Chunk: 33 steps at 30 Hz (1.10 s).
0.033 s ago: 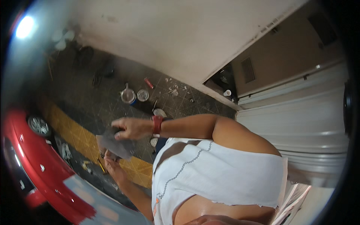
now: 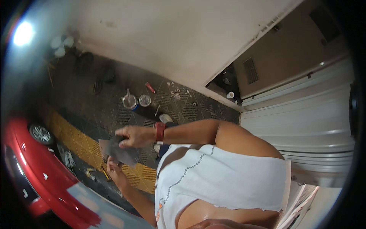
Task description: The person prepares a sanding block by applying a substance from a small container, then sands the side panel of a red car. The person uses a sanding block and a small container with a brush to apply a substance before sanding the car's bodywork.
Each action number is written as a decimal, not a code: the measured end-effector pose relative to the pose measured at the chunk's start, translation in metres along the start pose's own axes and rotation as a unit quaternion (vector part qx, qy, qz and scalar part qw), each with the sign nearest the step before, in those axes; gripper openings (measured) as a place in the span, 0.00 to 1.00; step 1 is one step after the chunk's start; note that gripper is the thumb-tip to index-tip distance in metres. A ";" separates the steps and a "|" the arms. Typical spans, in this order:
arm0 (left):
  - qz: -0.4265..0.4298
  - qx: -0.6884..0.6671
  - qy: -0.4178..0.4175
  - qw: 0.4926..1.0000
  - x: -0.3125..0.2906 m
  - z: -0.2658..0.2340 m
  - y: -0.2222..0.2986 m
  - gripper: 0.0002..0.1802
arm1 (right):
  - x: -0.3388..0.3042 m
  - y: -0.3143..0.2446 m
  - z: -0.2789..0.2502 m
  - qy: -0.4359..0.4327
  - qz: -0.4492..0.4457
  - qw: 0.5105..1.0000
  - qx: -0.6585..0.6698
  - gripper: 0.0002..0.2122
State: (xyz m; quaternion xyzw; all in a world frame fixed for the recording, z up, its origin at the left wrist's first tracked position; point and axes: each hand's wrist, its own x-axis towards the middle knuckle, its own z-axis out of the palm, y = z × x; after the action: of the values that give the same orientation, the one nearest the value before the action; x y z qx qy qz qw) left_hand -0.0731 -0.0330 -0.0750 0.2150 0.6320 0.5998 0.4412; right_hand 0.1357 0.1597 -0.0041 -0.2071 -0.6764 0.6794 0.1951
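My left hand [image 2: 115, 168] comes up from the lower edge, its fingers closed on the near edge of a thin, flat grey piece [image 2: 103, 145] with a pale corner. Over that piece reaches my right hand [image 2: 135, 136], with a red watch [image 2: 159, 131] at the wrist. Its fingers and thumb curl around something dark grey and smeared by motion, which I cannot make out. Both hands are held in front of my body, above the tiled floor. Part of the piece is hidden by this blur.
A red car [image 2: 34, 164] with grey-patched bodywork [image 2: 91, 202] stands at left. A tin [image 2: 130, 102], a clear round tub [image 2: 145, 100], a red cylinder [image 2: 150, 87] and scraps lie on the floor beyond. A yellow-handled tool [image 2: 105, 172] is near the car. A pale wall [image 2: 152, 38] rises behind.
The view has shifted slightly, so the floor things sit a little lower. My right hand has moved slightly toward my left hand over the grey piece.
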 end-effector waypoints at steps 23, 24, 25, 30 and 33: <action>0.017 0.196 -0.251 0.948 0.019 0.321 -0.016 0.11 | -0.207 -0.002 -0.296 0.469 -0.082 0.878 0.049 0.21; 0.069 0.166 -0.223 0.958 0.010 0.349 -0.010 0.16 | -0.220 0.003 -0.313 0.499 -0.069 0.863 0.039 0.21; 0.120 0.134 -0.196 0.964 -0.002 0.378 -0.006 0.22 | -0.228 0.026 -0.330 0.524 -0.087 0.847 0.003 0.21; 0.240 0.115 -0.210 0.941 -0.018 0.459 0.032 0.42 | -0.258 0.063 -0.370 0.357 -0.004 0.931 -0.069 0.15; 0.154 0.232 -0.233 0.932 0.007 0.465 0.031 0.42 | -0.260 0.049 -0.363 0.311 -0.049 0.949 -0.021 0.20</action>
State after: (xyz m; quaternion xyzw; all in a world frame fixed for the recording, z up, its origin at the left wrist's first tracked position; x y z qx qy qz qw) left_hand 0.2943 0.2430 0.0028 0.5395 0.5921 0.4305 0.4159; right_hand 0.5520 0.3217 -0.0484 -0.3791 -0.6057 0.5562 0.4243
